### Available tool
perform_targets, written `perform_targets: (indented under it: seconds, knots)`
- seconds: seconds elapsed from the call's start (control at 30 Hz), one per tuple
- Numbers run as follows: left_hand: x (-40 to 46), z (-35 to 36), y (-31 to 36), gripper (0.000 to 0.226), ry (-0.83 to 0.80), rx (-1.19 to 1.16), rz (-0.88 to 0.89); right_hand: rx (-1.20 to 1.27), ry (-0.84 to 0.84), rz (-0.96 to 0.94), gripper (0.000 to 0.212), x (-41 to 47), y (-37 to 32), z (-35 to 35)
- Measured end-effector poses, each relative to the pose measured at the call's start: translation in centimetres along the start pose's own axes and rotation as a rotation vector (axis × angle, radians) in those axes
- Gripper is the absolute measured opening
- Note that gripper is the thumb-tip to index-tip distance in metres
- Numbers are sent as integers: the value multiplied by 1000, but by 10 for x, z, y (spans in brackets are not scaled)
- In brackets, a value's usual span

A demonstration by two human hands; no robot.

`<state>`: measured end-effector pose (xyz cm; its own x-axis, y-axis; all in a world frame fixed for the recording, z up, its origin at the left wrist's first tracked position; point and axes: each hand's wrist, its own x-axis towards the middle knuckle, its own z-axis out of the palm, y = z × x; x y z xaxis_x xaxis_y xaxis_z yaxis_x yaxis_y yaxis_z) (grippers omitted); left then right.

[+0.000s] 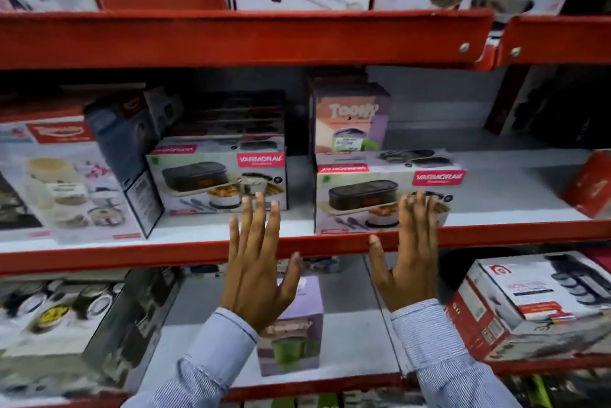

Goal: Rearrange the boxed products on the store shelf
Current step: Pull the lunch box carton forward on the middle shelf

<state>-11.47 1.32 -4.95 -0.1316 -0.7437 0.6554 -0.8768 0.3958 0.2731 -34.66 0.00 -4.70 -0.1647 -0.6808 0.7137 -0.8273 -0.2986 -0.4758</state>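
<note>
Empty, fingers spread, my left hand (256, 270) and right hand (410, 262) flank the near Varmora box (383, 196) just ahead — reach step, I judge — next: clasp both its ends.

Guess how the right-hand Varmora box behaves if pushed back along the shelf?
The right Varmora box looks like stiff printed cardboard, so it probably slides rather than flexes. It is low and wide, so tipping seems unlikely. Its glossy faces may slip under flat fingers.
</note>
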Motion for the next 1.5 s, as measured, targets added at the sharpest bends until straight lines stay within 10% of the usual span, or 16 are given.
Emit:
perform_targets:
  seconds: [0.37,0.87,1.5]
  knots:
    - [63,29,51,77,-150,-587,-370,467,39,583,68,58,49,-22]
    - [76,-58,39,76,196,-609,-339,654,68,288,52,81,-20,-66]
    - [3,-109,-112,67,207,-315,-666,775,-395,341,58,26,-120,57]
